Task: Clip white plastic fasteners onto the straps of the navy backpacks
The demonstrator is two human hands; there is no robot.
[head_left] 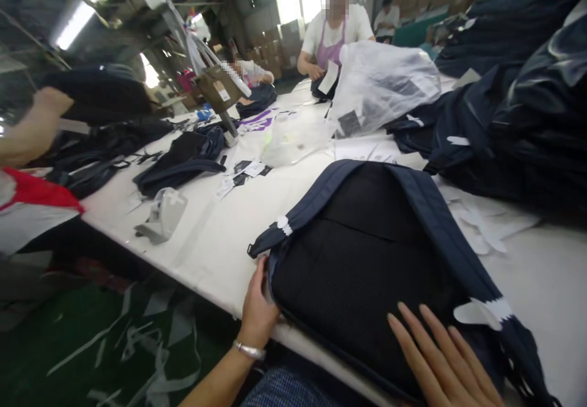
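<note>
A navy backpack lies back-panel up on the white table, its black mesh padding and navy shoulder straps facing me. My left hand grips the backpack's lower left edge, fingers tucked under it, a silver bracelet on the wrist. My right hand lies flat on the black mesh panel near the bottom right, fingers stretched out and together. White paper wraps sit on both straps.
A tall pile of navy backpacks fills the right side. A clear plastic bag and loose tags lie mid-table. A person in a pink apron works at the far end; another person's arm lifts a bag at left. Paper scraps litter the green floor.
</note>
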